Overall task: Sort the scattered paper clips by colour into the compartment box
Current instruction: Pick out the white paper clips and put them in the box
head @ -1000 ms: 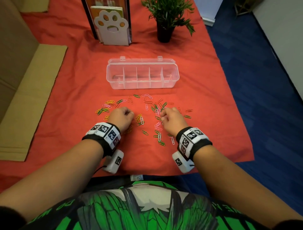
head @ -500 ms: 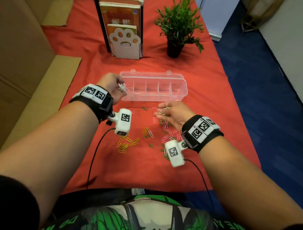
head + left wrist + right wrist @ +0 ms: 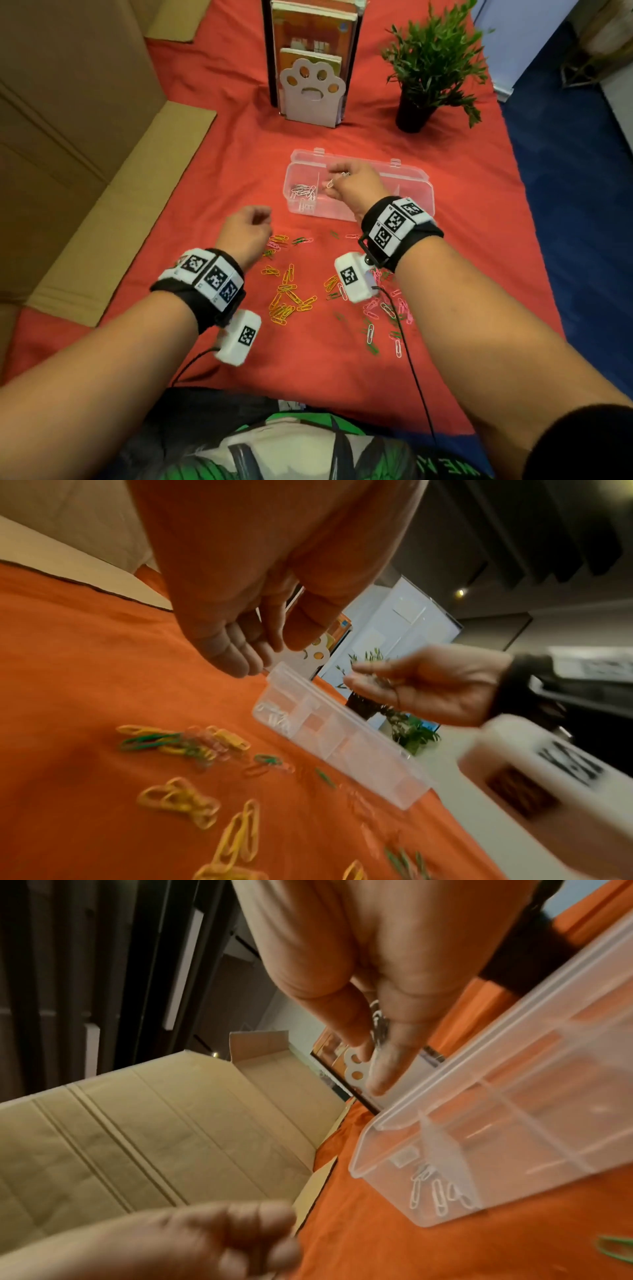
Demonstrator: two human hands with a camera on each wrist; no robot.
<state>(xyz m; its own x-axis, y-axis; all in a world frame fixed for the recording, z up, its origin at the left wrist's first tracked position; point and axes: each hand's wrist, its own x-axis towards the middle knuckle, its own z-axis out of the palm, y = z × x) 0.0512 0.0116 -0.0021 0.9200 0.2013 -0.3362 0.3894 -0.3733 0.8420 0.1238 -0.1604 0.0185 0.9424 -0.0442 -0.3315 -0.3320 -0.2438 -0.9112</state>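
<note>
The clear compartment box [image 3: 416, 192] lies open on the red cloth, with several white clips [image 3: 303, 192] in its leftmost compartment. My right hand [image 3: 337, 181] hovers over the box just right of that compartment and pinches a few white paper clips [image 3: 378, 1023] between thumb and fingers. My left hand [image 3: 260, 219] hangs just left of and nearer than the box, fingers loosely curled and holding nothing [image 3: 260, 656]. Yellow clips [image 3: 284, 303], pink clips [image 3: 402, 305] and green clips [image 3: 371, 346] lie scattered between my forearms.
A paw-shaped bookend with books [image 3: 311, 92] and a potted plant [image 3: 424, 75] stand behind the box. Flat cardboard [image 3: 113, 212] borders the cloth on the left. The cloth ends at the right over blue floor [image 3: 582, 205]. A camera cable [image 3: 411, 363] crosses the clips.
My left hand has left the box's left end and come back toward the scattered clips, empty; white clips now lie in that compartment. My right hand has risen from the pile to over the box.
</note>
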